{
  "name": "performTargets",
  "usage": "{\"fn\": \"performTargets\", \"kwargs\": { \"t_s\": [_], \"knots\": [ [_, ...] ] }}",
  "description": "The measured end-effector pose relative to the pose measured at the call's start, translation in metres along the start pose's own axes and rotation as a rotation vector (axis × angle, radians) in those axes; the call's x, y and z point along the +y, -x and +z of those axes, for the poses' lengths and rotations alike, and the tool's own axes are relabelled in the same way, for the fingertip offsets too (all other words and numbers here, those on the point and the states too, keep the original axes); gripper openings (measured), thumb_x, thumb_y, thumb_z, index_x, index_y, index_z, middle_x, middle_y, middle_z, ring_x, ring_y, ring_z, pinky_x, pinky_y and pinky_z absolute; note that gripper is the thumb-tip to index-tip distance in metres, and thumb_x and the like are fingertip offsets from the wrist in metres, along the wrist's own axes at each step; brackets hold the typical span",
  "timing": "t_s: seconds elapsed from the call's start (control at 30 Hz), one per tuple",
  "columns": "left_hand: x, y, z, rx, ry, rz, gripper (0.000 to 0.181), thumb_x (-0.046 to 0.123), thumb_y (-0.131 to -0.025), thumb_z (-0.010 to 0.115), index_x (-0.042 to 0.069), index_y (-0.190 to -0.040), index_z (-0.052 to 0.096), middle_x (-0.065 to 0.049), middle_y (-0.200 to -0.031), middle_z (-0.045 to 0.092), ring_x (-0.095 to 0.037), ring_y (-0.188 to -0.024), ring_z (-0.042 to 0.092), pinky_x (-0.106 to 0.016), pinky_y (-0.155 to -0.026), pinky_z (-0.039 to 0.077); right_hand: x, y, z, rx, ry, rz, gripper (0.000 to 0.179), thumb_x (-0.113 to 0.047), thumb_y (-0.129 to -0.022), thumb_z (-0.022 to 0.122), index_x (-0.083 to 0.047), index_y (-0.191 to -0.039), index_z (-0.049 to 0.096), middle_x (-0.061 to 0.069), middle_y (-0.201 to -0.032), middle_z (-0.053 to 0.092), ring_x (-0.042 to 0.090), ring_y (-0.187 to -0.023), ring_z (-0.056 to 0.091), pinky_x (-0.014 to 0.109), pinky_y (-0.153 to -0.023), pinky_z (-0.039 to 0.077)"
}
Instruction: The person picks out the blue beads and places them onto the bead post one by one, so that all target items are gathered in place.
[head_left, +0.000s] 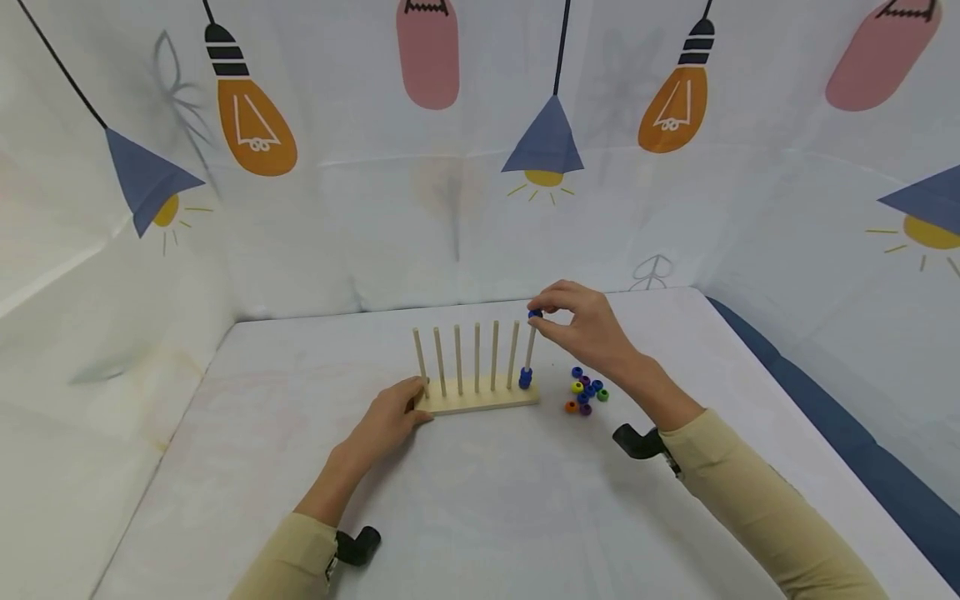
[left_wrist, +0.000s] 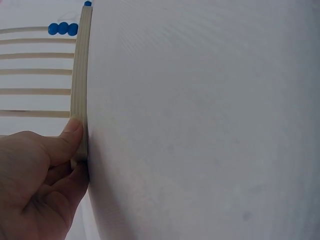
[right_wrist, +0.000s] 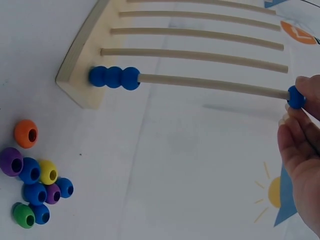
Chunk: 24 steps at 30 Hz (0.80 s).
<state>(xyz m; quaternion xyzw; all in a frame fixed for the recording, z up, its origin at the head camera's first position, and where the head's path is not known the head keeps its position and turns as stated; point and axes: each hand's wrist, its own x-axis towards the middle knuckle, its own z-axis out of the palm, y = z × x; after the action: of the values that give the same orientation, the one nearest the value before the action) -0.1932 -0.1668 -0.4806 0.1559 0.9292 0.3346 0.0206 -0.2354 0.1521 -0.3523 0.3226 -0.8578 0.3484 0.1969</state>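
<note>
Right hand (head_left: 588,329) raised, I pinch a blue bead (right_wrist: 296,98) between thumb and fingertips, right at the top of the end peg (right_wrist: 215,85) on my right. Bead and tip meet there, though I can't tell how far the wood has gone into the hole. Three more blue beads (right_wrist: 114,77) sit in a stack at the foot of that same peg.

My left hand (head_left: 390,414) is clamped on the near left end of the wooden base (head_left: 480,401), thumb on one side and fingers curled round the other. Seven pegs stand up from the base in a row; the other six are bare.

Just beyond the right end of the base, nine loose beads (right_wrist: 35,193) lie close together on the white table (head_left: 487,508): four blue, two purple, one yellow, one green and one orange. Tan sleeves (head_left: 757,500) cover my forearms, and a black device (head_left: 639,442) sticks out at each wrist. Behind the table hangs a white cloth (head_left: 360,233) printed with lamps and orange bulbs (head_left: 255,129).
</note>
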Motion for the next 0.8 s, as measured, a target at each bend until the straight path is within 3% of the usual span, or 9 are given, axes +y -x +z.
{"fn": "performTargets", "kwargs": {
  "t_s": [0.5, 0.6, 0.7, 0.8],
  "knots": [
    [-0.0014, -0.0010, -0.0003, -0.002, 0.000, -0.004, 0.024, 0.017, -0.087, 0.076, 0.011, -0.098, 0.056, -0.001, -0.083, 0.049, -0.014, -0.076, 0.044, -0.028, -0.066, 0.038, 0.0016, 0.0025, 0.0056, -0.020, -0.001, 0.040, 0.013, -0.014, -0.087, 0.077, -0.013, -0.100, 0.075, 0.000, -0.097, 0.070, 0.021, -0.091, 0.064, 0.032, -0.080, 0.054],
    [-0.0013, -0.0009, -0.0002, -0.002, 0.004, -0.010, 0.025, 0.017, -0.088, 0.076, 0.010, -0.105, 0.059, -0.003, -0.090, 0.056, -0.016, -0.081, 0.048, -0.030, -0.070, 0.042, 0.0025, 0.0041, 0.0067, -0.029, -0.008, 0.062, 0.013, -0.015, -0.087, 0.077, -0.013, -0.100, 0.075, 0.000, -0.097, 0.070, 0.022, -0.092, 0.064, 0.035, -0.081, 0.054],
    [-0.0013, -0.0006, 0.0001, -0.001, 0.001, -0.010, 0.034, 0.017, -0.088, 0.075, 0.007, -0.118, 0.062, -0.007, -0.108, 0.065, -0.016, -0.092, 0.054, -0.034, -0.080, 0.047, 0.0040, 0.0056, 0.0081, -0.037, -0.011, 0.084, 0.013, -0.016, -0.087, 0.077, -0.014, -0.100, 0.075, 0.000, -0.097, 0.070, 0.022, -0.092, 0.064, 0.036, -0.082, 0.055],
    [-0.0010, -0.0010, -0.0002, -0.004, -0.002, -0.007, 0.038, 0.016, -0.088, 0.075, 0.007, -0.122, 0.061, -0.007, -0.114, 0.065, -0.016, -0.095, 0.055, -0.035, -0.083, 0.048, 0.0062, 0.0069, 0.0100, -0.045, -0.027, 0.107, 0.014, -0.016, -0.087, 0.077, -0.013, -0.100, 0.075, 0.001, -0.098, 0.070, 0.022, -0.092, 0.065, 0.038, -0.084, 0.056]
  ]
}}
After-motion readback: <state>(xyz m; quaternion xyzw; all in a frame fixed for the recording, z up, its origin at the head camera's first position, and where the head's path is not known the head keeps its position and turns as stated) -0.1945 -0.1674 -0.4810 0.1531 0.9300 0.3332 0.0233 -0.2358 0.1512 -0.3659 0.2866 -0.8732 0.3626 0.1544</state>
